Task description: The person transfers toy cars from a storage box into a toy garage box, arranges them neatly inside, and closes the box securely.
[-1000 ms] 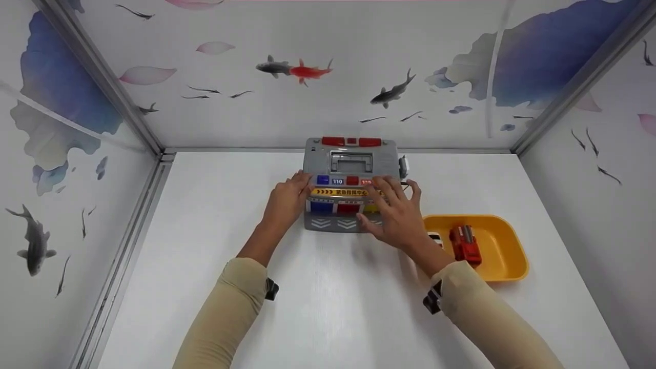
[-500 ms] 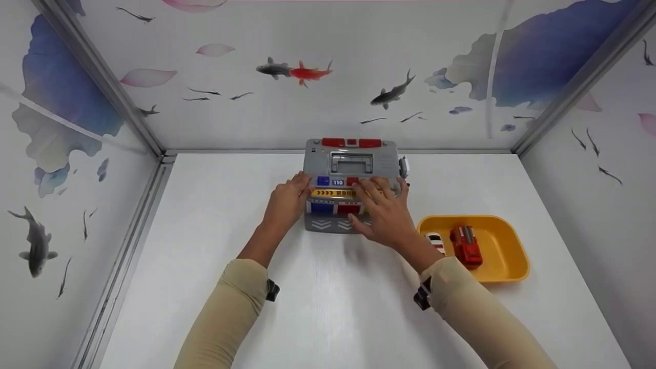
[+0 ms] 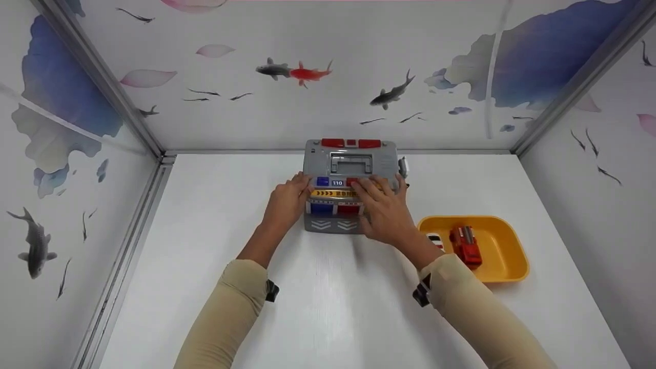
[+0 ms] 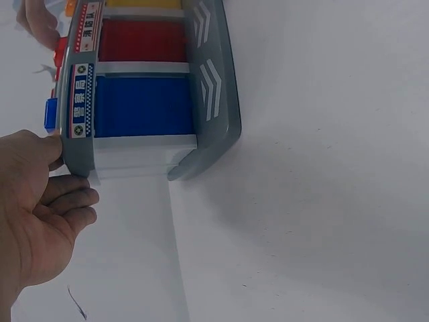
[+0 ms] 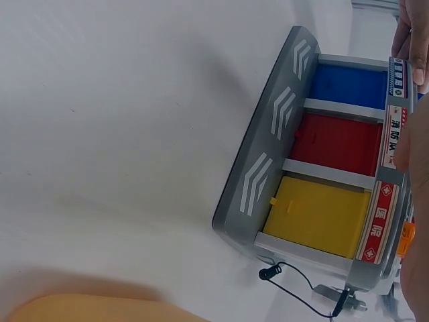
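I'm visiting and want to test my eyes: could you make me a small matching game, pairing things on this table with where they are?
Things:
1. toy car
2. left hand
3. right hand
4. blue door

Places:
A. at the grey toy garage's left end
B. inside the yellow tray
C. beside the red door
D. resting on the garage's top right

Pairs: 1-B, 2-A, 3-D, 4-C

White tabletop [image 3: 328,307], faint wood grain, evenly lit with soft shadows. Enclosed on three sides by white panels printed with ink-wash fish, pink petals and blue-violet lotus leaves: back wall [image 3: 338,77], left wall [image 3: 56,169], right wall [image 3: 605,169]. Grey metal framing [image 3: 110,87] along the corners and the base of the back panel.
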Available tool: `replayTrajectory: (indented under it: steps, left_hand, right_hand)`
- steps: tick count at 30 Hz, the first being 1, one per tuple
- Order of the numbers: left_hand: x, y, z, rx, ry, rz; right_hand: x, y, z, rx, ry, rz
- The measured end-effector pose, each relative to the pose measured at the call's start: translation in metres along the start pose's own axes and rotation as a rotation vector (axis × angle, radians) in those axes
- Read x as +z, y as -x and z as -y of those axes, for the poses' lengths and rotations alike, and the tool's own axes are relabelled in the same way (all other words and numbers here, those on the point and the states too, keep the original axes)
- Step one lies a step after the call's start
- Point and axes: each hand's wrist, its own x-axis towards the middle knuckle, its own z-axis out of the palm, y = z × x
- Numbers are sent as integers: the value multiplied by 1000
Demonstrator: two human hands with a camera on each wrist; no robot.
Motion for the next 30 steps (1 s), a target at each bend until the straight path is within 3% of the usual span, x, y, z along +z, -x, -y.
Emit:
replayTrajectory:
  steps: [30]
  left_hand:
    - [1, 1, 2, 31, -8, -11]
  right_hand:
    - [-8, -2, -6, -12, 1, 119]
